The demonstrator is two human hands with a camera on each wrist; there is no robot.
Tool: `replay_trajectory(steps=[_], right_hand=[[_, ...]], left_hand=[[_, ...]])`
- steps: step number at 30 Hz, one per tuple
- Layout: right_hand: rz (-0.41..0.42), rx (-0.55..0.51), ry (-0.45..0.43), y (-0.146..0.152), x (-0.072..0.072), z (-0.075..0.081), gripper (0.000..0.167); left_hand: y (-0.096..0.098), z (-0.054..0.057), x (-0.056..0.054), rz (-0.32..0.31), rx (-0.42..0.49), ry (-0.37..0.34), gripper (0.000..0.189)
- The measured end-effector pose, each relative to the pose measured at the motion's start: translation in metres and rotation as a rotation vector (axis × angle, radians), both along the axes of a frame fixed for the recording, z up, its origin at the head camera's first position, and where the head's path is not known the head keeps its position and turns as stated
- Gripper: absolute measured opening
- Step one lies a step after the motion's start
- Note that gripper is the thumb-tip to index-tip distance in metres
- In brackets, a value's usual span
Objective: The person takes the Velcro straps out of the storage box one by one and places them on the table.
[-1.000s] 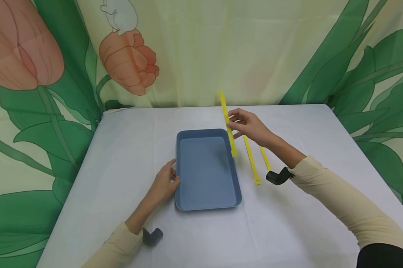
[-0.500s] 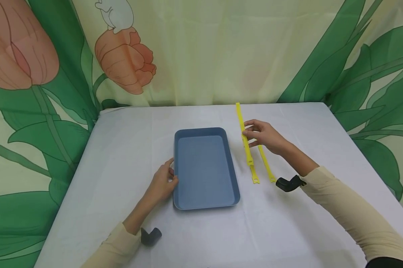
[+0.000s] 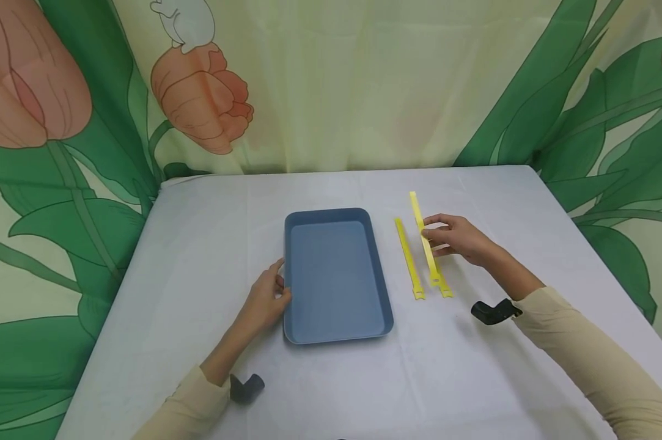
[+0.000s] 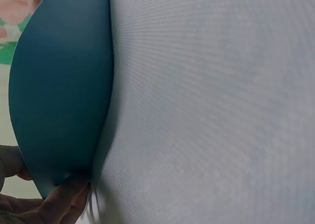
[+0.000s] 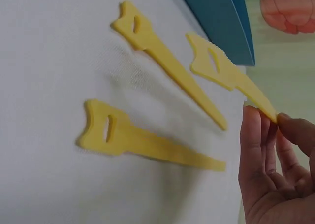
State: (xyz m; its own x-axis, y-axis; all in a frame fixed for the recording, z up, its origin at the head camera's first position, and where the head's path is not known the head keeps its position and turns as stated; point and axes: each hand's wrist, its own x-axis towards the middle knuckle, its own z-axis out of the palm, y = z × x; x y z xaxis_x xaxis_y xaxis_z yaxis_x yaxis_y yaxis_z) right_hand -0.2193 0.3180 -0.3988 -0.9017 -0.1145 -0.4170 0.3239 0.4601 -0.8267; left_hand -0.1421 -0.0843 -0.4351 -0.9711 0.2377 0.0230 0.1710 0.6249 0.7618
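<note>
A blue rectangular tray (image 3: 338, 281) lies flat on the table. My left hand (image 3: 261, 302) grips its left side; in the left wrist view, fingers (image 4: 64, 197) press the outer wall, with another finger partly behind the rim. To the right of the tray, my right hand (image 3: 459, 240) pinches a yellow hook-and-loop cable tie (image 5: 221, 69) between thumb and fingertips, its slotted head pointing away from the hand. Two more yellow ties rest on the cloth: one (image 3: 408, 256) beside the tray, and another (image 3: 445, 287) partly hidden beneath the held one in the head view.
White cloth (image 3: 198, 244) covers the table. A printed curtain (image 3: 336, 85) with tulips and leaves hangs right behind its far edge. Black wrist mounts (image 3: 247, 389) stick out from both beige sleeves (image 3: 584, 354).
My right hand has moved right and toward me with the cable tie, from the tray's right edge to over the farther lying tie. My left hand has stayed on the tray.
</note>
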Motion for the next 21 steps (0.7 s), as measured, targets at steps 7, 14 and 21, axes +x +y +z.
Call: replay_trajectory(steps=[7,14,21], right_hand=[[-0.029,0.061,-0.060,0.020,0.004,-0.001,0.057],[-0.051,0.109,-0.078,0.031,0.007,-0.005,0.058],[-0.044,0.197,-0.062,0.041,0.010,-0.014,0.058]], left_hand=[[0.000,0.002,0.000,-0.014,-0.017,0.010,0.064],[0.000,0.002,0.000,-0.034,-0.026,0.025,0.063],[0.000,0.001,0.000,-0.033,-0.019,0.023,0.063]])
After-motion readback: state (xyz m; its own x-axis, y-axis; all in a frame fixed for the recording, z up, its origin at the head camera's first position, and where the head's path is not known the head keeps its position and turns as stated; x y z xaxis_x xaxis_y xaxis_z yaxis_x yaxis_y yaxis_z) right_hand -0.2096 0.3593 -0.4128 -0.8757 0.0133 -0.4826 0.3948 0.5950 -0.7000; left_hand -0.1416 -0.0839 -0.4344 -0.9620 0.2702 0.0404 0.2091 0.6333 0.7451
